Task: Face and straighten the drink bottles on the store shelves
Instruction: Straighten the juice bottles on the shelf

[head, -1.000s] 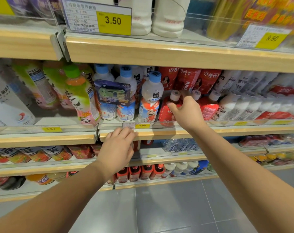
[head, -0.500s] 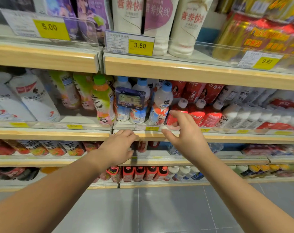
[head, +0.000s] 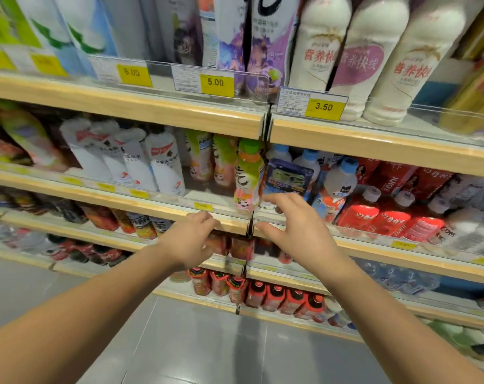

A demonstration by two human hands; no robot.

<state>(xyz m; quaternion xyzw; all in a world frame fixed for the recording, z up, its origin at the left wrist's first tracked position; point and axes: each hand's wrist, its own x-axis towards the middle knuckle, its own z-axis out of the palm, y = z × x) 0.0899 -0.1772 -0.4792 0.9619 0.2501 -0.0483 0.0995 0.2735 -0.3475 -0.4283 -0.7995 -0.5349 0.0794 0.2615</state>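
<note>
Right hand [head: 299, 231] spread near green-capped panda-label bottle [head: 248, 176].

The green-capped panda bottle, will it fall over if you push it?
Probably, if pushed near the cap: the green-capped panda bottle is tall and narrow. Its shiny wrap may feel slippery. The clear front rail would likely stop it sliding off.

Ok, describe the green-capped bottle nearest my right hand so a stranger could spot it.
Start at the yellow 5.00 price tag and drop to the shelf below. The green-capped bottle stands at its front edge, beside the joint between shelf sections, just above the right hand. Unlike the blue-capped bottles to its right, it wears a green-and-pink panda label.
</note>
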